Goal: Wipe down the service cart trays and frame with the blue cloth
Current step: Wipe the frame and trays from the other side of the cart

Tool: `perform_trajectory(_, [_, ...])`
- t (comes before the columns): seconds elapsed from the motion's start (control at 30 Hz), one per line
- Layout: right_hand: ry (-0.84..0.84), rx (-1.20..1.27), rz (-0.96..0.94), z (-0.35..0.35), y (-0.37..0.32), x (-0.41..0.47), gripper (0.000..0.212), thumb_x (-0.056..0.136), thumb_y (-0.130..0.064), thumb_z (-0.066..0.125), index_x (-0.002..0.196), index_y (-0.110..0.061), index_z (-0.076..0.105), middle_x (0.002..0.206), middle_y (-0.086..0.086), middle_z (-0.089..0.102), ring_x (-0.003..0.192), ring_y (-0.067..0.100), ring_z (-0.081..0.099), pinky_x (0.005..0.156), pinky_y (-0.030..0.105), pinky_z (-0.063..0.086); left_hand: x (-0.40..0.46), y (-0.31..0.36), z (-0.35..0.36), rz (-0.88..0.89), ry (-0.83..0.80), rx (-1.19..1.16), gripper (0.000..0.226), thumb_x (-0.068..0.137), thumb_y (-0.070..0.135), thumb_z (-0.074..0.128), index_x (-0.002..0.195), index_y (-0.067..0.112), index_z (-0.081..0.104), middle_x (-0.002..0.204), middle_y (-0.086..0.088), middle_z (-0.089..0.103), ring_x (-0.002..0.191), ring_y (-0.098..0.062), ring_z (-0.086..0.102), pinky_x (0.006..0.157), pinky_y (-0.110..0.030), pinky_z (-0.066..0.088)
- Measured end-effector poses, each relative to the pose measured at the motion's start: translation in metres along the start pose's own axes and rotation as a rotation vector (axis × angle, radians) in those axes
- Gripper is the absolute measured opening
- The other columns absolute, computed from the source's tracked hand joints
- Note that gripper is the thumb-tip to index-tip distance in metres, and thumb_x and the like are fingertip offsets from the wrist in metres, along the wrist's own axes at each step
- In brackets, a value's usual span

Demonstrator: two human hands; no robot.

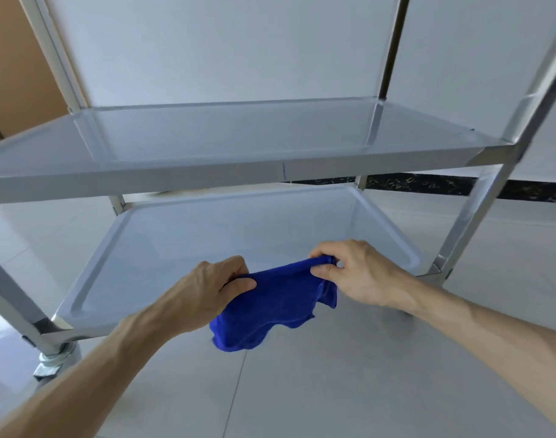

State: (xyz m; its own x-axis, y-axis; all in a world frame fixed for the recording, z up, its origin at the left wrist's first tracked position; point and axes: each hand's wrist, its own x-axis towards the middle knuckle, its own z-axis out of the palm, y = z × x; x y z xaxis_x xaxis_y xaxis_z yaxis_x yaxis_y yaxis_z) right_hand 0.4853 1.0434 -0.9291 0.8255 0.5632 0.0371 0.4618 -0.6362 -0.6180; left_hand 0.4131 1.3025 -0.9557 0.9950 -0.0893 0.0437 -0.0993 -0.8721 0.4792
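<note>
Two bare hands hold a blue cloth (275, 303) stretched between them. The left hand (207, 289) fingers pinch its left edge; the right hand (352, 273) fingers pinch its upper right corner. Beyond the fingers lies the steel service cart's lower tray (181, 245), with the middle tray (226, 134) above.

Bright blue cloth (276, 305), silver-grey cart trays (207, 134), pale grey floor tiles (333, 374), black speckled skirting band (428, 184)

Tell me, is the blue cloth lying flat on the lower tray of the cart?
No, the left hand and the right hand hold the blue cloth up at the lower tray's front edge.
</note>
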Motion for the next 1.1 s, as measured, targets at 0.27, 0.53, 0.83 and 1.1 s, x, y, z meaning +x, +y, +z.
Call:
perform_trajectory(0.27, [0.349,0.007,0.089,-0.086,0.006,-0.085,0.015,0.1,-0.028,0.058,0.094,-0.038,0.068,0.069,-0.011,0.066,0.06,0.003,0.057,0.057,0.019,0.047,0.011,0.117,-0.01,0.147,0.075,-0.254,0.022,0.1,0.041,0.05,0.083,0.029,0.058,0.077,0.003,0.066,0.071,-0.017,0.056,0.063,-0.025,0.044])
perform_trajectory(0.53, [0.536,0.391,0.119,-0.176,-0.002,-0.121,0.013,0.101,-0.018,0.056,0.099,-0.022,0.068,0.05,0.012,0.059,0.046,0.031,0.065,0.057,0.043,0.062,0.011,0.208,-0.013,0.194,-0.216,-0.541,0.053,0.085,0.07,0.054,0.087,0.019,0.065,0.08,0.0,0.067,0.073,-0.018,0.062,0.071,-0.036,0.049])
perform_trajectory(0.83, [0.378,0.533,0.182,-0.211,0.051,-0.102,0.026,0.092,-0.012,0.058,0.066,-0.011,0.064,0.058,0.005,0.046,0.05,0.018,0.046,0.055,0.038,0.058,0.044,0.267,-0.051,0.522,-0.188,-0.615,0.031,0.086,0.037,0.067,0.104,0.012,0.072,0.111,-0.005,0.066,0.111,-0.026,0.062,0.092,-0.037,0.052])
perform_trajectory(1.1, [0.135,0.779,0.005,-0.213,0.06,-0.098,0.04,0.099,-0.021,0.055,0.062,-0.034,0.061,0.062,-0.015,0.058,0.056,0.001,0.053,0.06,0.018,0.043,0.08,0.325,-0.055,0.486,0.017,-0.873,0.029,0.089,0.02,0.069,0.118,0.018,0.069,0.12,-0.008,0.071,0.112,-0.025,0.067,0.094,-0.032,0.052])
